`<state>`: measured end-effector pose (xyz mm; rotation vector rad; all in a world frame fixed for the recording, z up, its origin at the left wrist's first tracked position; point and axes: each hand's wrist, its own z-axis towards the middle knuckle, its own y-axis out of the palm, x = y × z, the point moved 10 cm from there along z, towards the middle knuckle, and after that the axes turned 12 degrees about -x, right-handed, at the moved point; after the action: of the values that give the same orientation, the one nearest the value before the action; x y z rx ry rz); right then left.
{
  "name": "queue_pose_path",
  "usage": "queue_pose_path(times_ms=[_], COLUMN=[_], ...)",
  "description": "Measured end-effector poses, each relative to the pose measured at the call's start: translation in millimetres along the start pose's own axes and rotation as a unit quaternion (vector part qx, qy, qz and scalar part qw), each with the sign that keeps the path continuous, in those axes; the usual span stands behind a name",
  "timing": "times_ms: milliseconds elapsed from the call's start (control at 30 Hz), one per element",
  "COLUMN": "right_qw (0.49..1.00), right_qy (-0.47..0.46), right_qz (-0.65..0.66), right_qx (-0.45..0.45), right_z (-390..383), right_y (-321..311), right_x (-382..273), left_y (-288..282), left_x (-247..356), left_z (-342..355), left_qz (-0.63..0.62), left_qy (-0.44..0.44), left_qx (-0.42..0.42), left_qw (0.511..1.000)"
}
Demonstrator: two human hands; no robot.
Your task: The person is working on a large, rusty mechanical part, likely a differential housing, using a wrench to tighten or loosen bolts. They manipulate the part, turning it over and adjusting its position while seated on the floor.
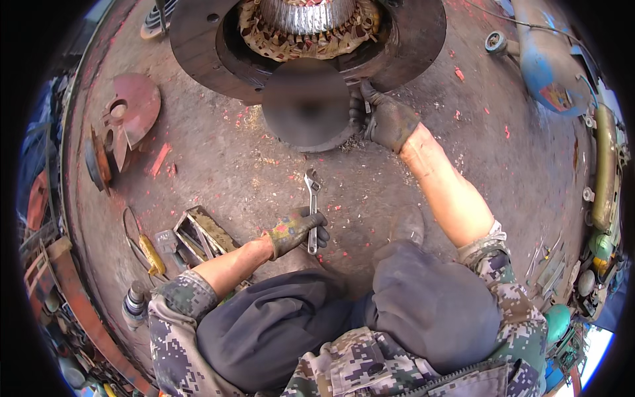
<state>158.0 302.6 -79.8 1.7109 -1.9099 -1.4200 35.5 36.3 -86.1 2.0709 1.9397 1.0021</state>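
Note:
My left hand (pixel 301 231), in a stained work glove, is wrapped round the handle of an adjustable wrench (pixel 313 205). The wrench stands nearly upright in the view, its jaw end pointing away from me. My right hand (pixel 391 120), in a dark glove, grips the right edge of a dark round disc (pixel 305 106), with the thumb up and the fingers curled at the rim. The disc's face looks smeared. Behind it lies a large metal flange ring (pixel 423 40) around a motor core with wrapped windings (pixel 307 46).
Reddish metal plates (pixel 135 109) lie at the left. Nearer are an open metal tool box (pixel 205 231), a hammer head (pixel 167 241) and a yellow-handled tool (pixel 151 255). A blue-grey machine housing (pixel 549 66) stands far right. Red scraps dot the floor (pixel 218 165).

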Motion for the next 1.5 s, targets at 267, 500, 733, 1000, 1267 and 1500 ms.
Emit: queue_pose_path(times_ms=[267, 500, 733, 1000, 1267, 1500], right_qw=[0.995, 0.999, 0.998, 0.924, 0.996, 0.999], right_qy=[-0.088, -0.021, -0.059, -0.142, -0.071, -0.032], right_qz=[-0.045, 0.040, -0.007, -0.355, 0.044, 0.003], right_qx=[-0.010, 0.013, 0.029, 0.010, 0.039, 0.013], right_z=[12, -6, 0, -5, 0, 1], right_y=[-2, 10, -6, 7, -1, 7], right_x=[-12, 5, 1, -28, -4, 7], left_y=[-11, -25, -25, -22, -23, -22], left_x=[-15, -17, -22, -24, -30, -27], left_z=[4, 2, 2, 4, 4, -5], left_qz=[0.012, 0.023, 0.015, 0.032, 0.027, 0.033], left_qy=[-0.003, 0.003, 0.007, -0.010, -0.015, -0.018], left_qx=[0.021, 0.065, 0.077, 0.080, 0.075, 0.091], left_qw=[1.000, 0.998, 0.997, 0.996, 0.997, 0.995])
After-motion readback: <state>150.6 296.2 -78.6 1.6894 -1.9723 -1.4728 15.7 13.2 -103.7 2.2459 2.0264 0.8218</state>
